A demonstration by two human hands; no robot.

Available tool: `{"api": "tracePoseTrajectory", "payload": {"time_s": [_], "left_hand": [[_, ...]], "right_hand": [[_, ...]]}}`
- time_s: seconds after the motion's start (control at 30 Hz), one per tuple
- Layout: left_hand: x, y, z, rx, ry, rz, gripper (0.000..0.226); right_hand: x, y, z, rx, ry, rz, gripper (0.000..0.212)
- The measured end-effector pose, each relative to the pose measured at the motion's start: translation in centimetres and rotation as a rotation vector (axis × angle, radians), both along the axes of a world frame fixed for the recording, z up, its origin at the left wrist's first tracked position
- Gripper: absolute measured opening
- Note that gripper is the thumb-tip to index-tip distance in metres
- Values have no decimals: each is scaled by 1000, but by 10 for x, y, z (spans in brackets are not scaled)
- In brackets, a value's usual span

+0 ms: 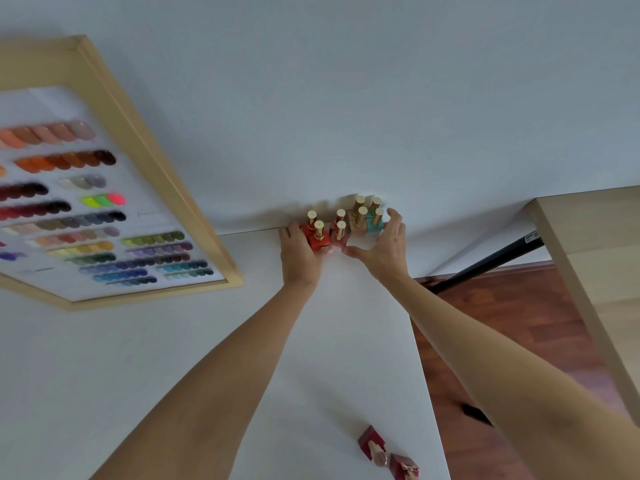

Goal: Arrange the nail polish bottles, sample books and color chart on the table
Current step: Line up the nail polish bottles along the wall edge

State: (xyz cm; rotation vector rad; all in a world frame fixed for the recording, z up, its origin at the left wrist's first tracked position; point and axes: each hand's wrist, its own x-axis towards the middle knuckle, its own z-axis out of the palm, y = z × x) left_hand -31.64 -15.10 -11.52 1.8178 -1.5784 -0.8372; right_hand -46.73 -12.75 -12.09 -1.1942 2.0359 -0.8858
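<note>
1. At the far edge of the white table [138, 358], against the wall, stands a cluster of nail polish bottles with gold caps: red bottles [317, 237] on the left, pink ones [340, 233] in the middle, a beige pair [358, 216] and a teal pair [375, 220] on the right. All are upright and close together, in two short rows.
2. The left hand [299, 252] is closed around the red bottles at the left end of the group. The right hand [384, 245] is spread open, with its fingers touching the teal bottles and its thumb near the pink ones. I judge that both hands press the cluster together from its two sides.
3. The framed color chart [104, 209] leans or lies at the left, well apart from the bottles. It seems already placed, but I cannot tell whether it stands or lies flat.
4. Two dark red bottles [388, 455] are at the near edge of the table, tilted or lying, far from the group. These probably remain to be moved.
5. No sample books are visible, so that part cannot be judged.
</note>
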Motion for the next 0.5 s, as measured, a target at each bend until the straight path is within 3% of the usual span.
{"api": "tracePoseTrajectory", "payload": {"time_s": [0.5], "left_hand": [[-10,-5,1,25,52,19,36]], "right_hand": [[3,-9,-5,-22,30,-44,65]]}}
